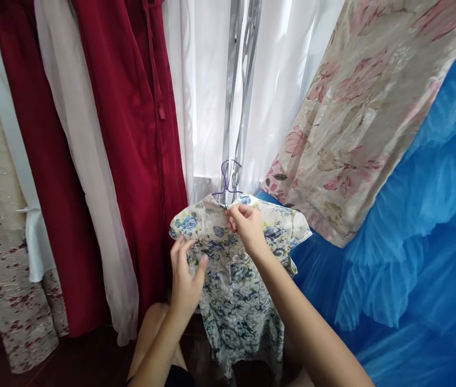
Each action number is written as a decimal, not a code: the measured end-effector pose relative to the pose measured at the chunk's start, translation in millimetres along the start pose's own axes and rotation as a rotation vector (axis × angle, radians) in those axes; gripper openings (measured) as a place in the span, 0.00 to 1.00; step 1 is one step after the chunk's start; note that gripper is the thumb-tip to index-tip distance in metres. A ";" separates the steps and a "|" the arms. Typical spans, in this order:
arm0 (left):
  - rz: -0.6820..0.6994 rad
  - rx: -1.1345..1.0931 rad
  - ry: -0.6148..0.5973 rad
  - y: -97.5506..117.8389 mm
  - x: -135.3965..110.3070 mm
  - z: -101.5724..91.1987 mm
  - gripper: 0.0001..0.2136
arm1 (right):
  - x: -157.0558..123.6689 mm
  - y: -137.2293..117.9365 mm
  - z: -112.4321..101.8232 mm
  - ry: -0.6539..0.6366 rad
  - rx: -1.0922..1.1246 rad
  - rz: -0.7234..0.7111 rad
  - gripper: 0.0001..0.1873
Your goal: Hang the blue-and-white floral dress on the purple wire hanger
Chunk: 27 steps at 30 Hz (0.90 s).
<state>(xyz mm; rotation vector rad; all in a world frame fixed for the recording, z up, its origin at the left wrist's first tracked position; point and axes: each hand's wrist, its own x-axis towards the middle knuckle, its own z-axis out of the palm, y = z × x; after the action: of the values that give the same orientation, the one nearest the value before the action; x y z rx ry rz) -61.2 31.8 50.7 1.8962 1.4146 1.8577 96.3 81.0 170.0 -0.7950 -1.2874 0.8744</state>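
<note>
Floral dress (pixel 239 290) against right hand (pixel 248 226)

Light glows through the white curtain (pixel 211 91) above the gripping right hand (pixel 247 226); below it the floor (pixel 101 355) is murky; well rightward, blue fabric (pixel 449 177) looks soft, stretched.

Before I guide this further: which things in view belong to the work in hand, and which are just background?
In hand:
- blue-flowered garment
- purple hanger at its neck
- right hand, fingers pinched at its neckline
- left hand, open beside it

Background:
- dark red garments
- pink-flowered fabric
- blue ruffled fabric
- white fabric
</note>
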 end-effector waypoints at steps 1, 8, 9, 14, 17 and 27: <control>0.099 -0.017 0.009 11.3 24.6 -2.8 0.20 | -3.1 -2.1 -0.3 -0.012 -0.018 -0.019 0.08; 0.522 0.166 -0.281 49.9 130.0 11.8 0.10 | -3.9 6.0 -6.3 -0.045 -0.147 -0.103 0.11; 0.526 0.155 -0.291 48.4 133.6 15.2 0.11 | -3.2 13.6 -7.4 -0.021 -0.221 -0.125 0.12; 0.294 -0.143 -0.050 20.6 152.2 19.3 0.13 | -14.1 54.4 -11.0 -0.025 -0.669 -0.132 0.10; -0.035 -0.290 0.114 -21.6 174.3 13.7 0.12 | -26.6 63.5 -14.5 -0.065 -0.687 -0.089 0.11; -0.506 -0.349 0.166 -121.9 177.7 30.1 0.10 | -39.5 70.7 -19.6 -0.136 -0.593 -0.039 0.10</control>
<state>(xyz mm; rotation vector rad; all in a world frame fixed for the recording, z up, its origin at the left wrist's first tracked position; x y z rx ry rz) -133.4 233.4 89.6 1.1198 1.3414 1.8718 106.1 78.4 87.3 -1.1801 -1.7092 0.5170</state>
